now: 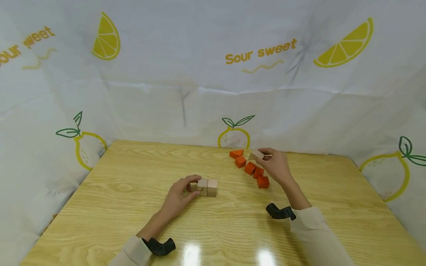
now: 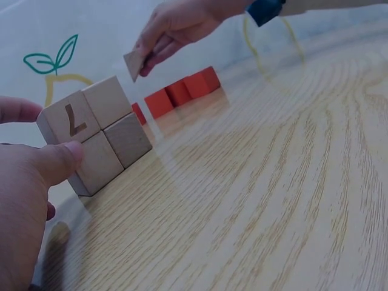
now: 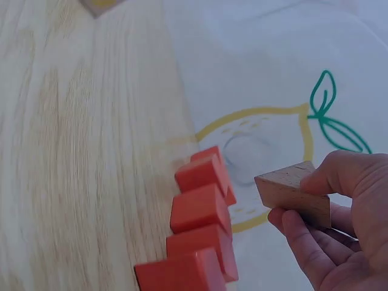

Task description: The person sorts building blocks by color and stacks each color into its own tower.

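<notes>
Small plain wooden cubes point(image 2: 100, 139) stand two high and two wide on the table, one upper cube bearing a dark mark. My left hand point(image 1: 179, 194) grips the left end of this stack, thumb point(image 2: 60, 162) on the near face and a finger reaching behind. Farther back, my right hand point(image 1: 275, 164) pinches a wooden triangular block point(image 3: 297, 191) between thumb and fingers. That block is held up beside a slanting row of red blocks point(image 3: 200, 209). The row includes several cubes and a red triangular block point(image 1: 236, 153) at its far end.
The wood-grain table point(image 1: 139, 207) ends at a white cloth backdrop point(image 1: 159, 111) printed with lemons. Each wrist wears a black strap-like mount, the right one point(image 1: 281, 212) near the sleeve. The red row lies to the right of and behind the wooden stack.
</notes>
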Tool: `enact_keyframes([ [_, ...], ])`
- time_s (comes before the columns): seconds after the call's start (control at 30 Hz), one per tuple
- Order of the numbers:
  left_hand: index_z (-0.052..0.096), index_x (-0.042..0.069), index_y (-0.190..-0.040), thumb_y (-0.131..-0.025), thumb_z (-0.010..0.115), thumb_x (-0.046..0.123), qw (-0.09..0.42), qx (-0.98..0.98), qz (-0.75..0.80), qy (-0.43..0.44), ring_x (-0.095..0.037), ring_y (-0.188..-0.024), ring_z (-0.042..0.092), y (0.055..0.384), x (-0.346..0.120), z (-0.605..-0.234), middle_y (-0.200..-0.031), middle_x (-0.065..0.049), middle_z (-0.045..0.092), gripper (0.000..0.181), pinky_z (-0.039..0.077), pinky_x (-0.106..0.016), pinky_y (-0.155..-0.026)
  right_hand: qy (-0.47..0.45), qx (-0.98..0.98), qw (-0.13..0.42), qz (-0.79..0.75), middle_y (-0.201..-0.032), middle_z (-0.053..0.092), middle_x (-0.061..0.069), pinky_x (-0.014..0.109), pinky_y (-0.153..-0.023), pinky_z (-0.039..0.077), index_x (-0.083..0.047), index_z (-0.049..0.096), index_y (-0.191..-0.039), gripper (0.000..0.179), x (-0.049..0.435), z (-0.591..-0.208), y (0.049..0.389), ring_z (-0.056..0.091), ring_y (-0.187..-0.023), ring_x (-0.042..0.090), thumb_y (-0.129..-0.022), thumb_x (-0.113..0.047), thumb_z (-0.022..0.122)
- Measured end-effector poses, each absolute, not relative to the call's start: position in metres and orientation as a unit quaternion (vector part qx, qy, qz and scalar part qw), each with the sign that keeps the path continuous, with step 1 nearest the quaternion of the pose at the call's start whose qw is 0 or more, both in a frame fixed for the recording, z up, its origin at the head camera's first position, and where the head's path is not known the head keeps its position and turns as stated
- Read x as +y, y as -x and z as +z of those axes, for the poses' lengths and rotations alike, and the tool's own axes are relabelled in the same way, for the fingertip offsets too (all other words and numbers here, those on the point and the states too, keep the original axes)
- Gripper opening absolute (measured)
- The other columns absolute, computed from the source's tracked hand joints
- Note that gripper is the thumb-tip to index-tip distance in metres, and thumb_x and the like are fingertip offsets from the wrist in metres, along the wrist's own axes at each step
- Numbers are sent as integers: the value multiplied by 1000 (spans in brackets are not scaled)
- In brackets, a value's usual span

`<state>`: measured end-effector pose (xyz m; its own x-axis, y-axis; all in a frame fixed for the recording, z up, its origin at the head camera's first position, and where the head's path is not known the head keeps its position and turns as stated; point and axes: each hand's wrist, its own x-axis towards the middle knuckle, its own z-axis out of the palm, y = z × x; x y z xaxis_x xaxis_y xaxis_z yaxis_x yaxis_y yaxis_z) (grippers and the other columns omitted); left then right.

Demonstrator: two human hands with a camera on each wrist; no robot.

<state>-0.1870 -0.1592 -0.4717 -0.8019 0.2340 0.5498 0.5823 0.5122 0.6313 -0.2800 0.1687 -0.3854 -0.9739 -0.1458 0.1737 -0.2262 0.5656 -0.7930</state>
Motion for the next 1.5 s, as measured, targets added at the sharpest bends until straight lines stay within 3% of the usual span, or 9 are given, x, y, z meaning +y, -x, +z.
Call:
enact_keyframes([
  [0.13,58,20,-128,-82,75,12,202,-845,-432,244,-16,-74,49,189,-158,-473,-108,2,63,50,41,-30,-66,-103,-870,37,482,-113,57,21,39,-67,54,0,57,-127,38,165,-383,273,64,-98,32,-91,-10,62],
  [0.4,58,20,-128,-83,75,13,199,-846,-431,243,-17,-74,50,190,-157,-472,-107,2,63,49,42,-31,-66,-110,-851,43,512,-113,59,21,26,-62,51,0,59,-125,38,155,-380,259,64,-98,29,-90,-11,66],
  [0.57,58,20,-128,-83,75,13,197,-847,-431,243,-17,-74,49,190,-157,-471,-108,2,63,48,41,-31,-66,-123,-834,51,536,-116,61,23,25,-62,50,0,60,-124,37,146,-381,252,64,-100,31,-90,-10,67],
  [0.8,57,19,-129,-84,74,13,194,-844,-434,248,-18,-75,50,190,-156,-471,-109,2,63,49,41,-32,-66,-131,-827,53,545,-111,63,21,22,-71,51,1,61,-123,35,135,-390,244,63,-98,31,-90,-9,67],
  [1.1,57,20,-129,-83,74,12,193,-842,-435,252,-15,-74,49,189,-155,-473,-109,2,63,49,41,-29,-65,-146,-822,47,549,-108,64,14,31,-75,52,-5,63,-120,32,120,-399,234,63,-96,25,-89,-11,68],
  [1.5,58,18,-128,-83,75,12,191,-847,-434,239,-18,-74,51,185,-159,-468,-107,1,63,48,42,-33,-66,-180,-802,27,569,-110,64,12,32,-73,54,-7,64,-121,34,95,-400,227,68,-88,23,-88,-13,69],
])
